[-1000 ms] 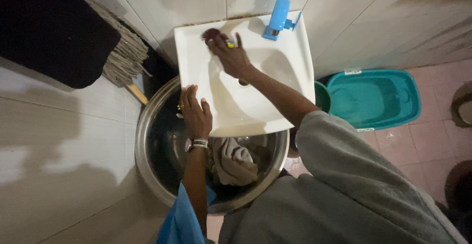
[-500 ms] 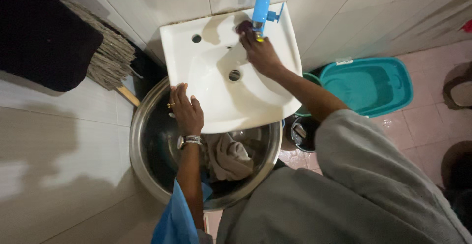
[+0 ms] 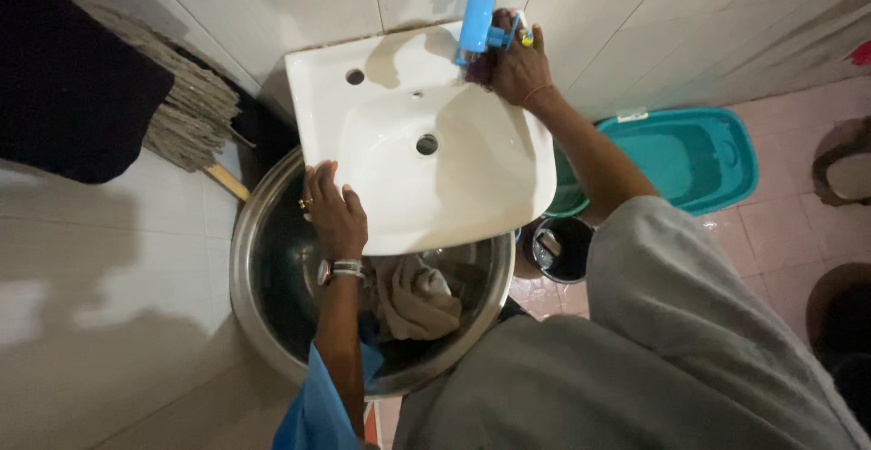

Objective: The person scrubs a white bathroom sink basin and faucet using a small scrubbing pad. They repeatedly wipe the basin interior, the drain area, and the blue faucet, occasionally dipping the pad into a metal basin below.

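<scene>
Blue tap (image 3: 478,22) on the white basin (image 3: 399,205), spout pointing toward the bowl

Right hand (image 3: 517,67) has moved behind it, fingers closed on a dark scrubber (image 3: 479,69); left hand (image 3: 334,210) stays flat, fingers together, on the rim

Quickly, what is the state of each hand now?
Left hand: open, resting flat on the white sink rim.
Right hand: closed on a dark scrubber beside the blue tap.

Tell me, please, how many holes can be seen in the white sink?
3. One hole is at the sink's back left corner, a small one is just below the back ledge, and the drain is in the bowl.
</scene>
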